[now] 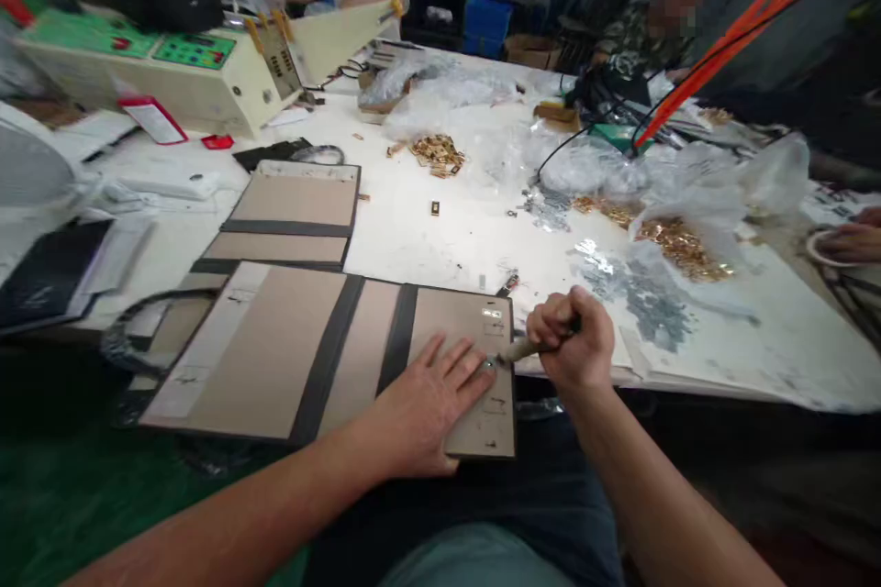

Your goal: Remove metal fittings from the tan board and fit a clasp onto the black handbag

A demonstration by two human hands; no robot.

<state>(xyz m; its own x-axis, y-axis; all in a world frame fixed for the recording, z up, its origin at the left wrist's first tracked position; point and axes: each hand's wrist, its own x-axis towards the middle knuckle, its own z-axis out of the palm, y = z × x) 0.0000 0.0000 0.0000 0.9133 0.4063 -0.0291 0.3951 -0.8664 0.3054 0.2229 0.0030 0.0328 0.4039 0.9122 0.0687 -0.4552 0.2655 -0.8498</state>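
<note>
A folding tan board case [275, 330] with dark spine strips lies spread open at the table's front edge, partly over the edge. Resting flat on its right panel is my left hand [427, 408], fingers spread, the fingertips beside a small shiny metal piece [489, 364]. My right hand [574, 339] is closed in a fist around a hand tool with a tan shaft [521, 349]. The tool's tip meets the panel near that metal piece; its exact kind is hard to make out. Small metal bits and pen-like marks show along the panel's right edge.
Behind lies a second similar case [293, 197]. Gold metal fittings [438, 153] and grey metal plates [653, 303] are heaped on the white table [406, 238]. A cream machine [199, 83] stands at the left. Orange straps [730, 41] hang at the right. Other people sit across the table.
</note>
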